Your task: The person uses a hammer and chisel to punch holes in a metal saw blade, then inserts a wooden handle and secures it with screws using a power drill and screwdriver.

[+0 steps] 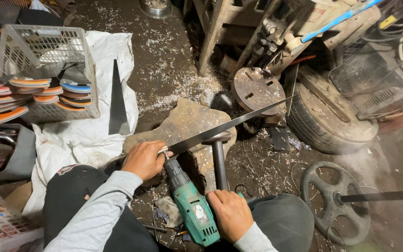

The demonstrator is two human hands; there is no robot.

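Closest to the camera, the right hand (pixel 231 213) is wrapped shut around the grip of the green cordless drill (pixel 191 205), knuckles up, forearm coming in low over the person's right knee. The drill leans up and to the left from that hand, with its chuck pointing at the butt end of the long saw blade (pixel 225 129).

Just past the chuck, the left hand (pixel 143 159) is clamped on that butt end, fingers curled over the top, wrist bent down, grey sleeve running back over the left thigh. So the blade sits pinched under the left hand and stretches away up and to the right, lying across the head of a hammer (pixel 218 151) that's propped on a flat stone (pixel 183 123).

My worry: the bit is working right next to those left fingers. If it grabs, the thin blade could spin or whip, and there's no clamp, only a palm. The far end hangs free in the air (lots of leverage), and the hammer underneath looks like it could roll. Metal shavings cover the floor too, so bare skin is catching chips.

Further out, left of the left hand, a second saw blade (pixel 116 100) lies on a white sack (pixel 78 140), with a plastic basket (pixel 47 70) of orange and blue handles behind it. Beyond the blade tip there's a round metal disc (pixel 256 88) and an old tyre (pixel 325 123).
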